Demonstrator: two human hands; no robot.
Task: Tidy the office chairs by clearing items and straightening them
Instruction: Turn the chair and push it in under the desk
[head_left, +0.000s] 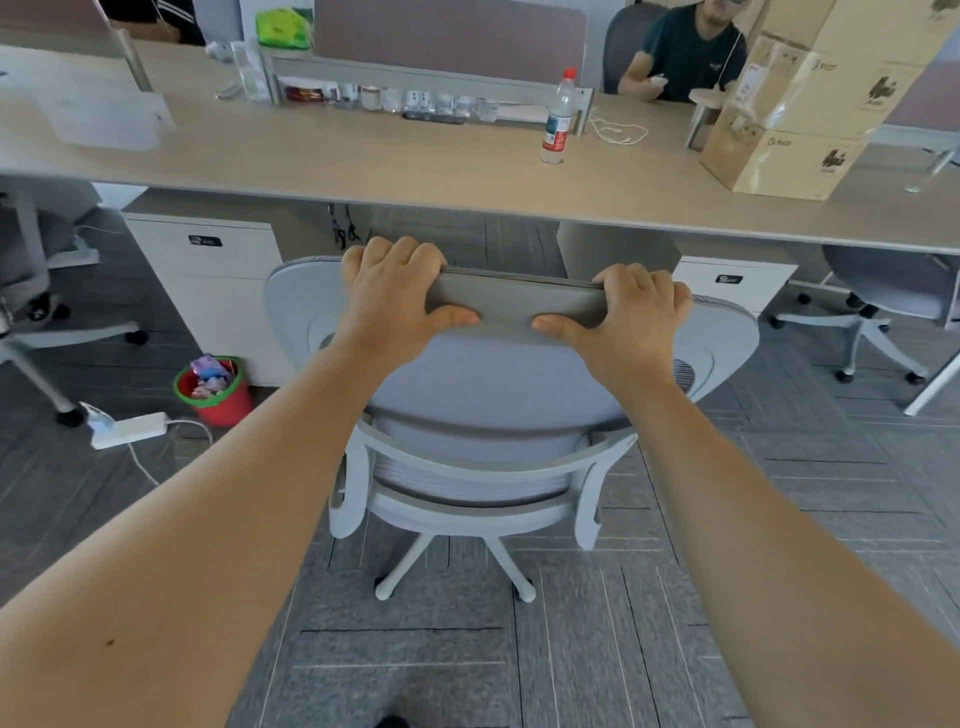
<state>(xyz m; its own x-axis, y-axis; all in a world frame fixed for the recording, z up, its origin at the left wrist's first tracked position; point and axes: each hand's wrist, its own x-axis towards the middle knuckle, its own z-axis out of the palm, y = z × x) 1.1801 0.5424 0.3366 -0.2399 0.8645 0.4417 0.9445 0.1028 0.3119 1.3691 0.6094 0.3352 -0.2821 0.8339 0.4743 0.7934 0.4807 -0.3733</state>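
A light grey office chair (498, 384) stands with its back toward me, facing the long wooden desk (363, 156). My left hand (395, 296) grips the left part of the chair's grey top edge, fingers over the front, thumb behind. My right hand (628, 317) grips the right part of the same edge in the same way. The seat is hidden behind the backrest. The chair's white base and castors show on the carpet below.
White drawer units (208, 280) stand under the desk on both sides. A red bin (215, 389) and a power strip (130, 428) lie on the floor at left. Other chairs (878, 301) stand at both sides. A bottle (558, 117) and cardboard boxes (800, 98) sit on the desk; a person sits behind.
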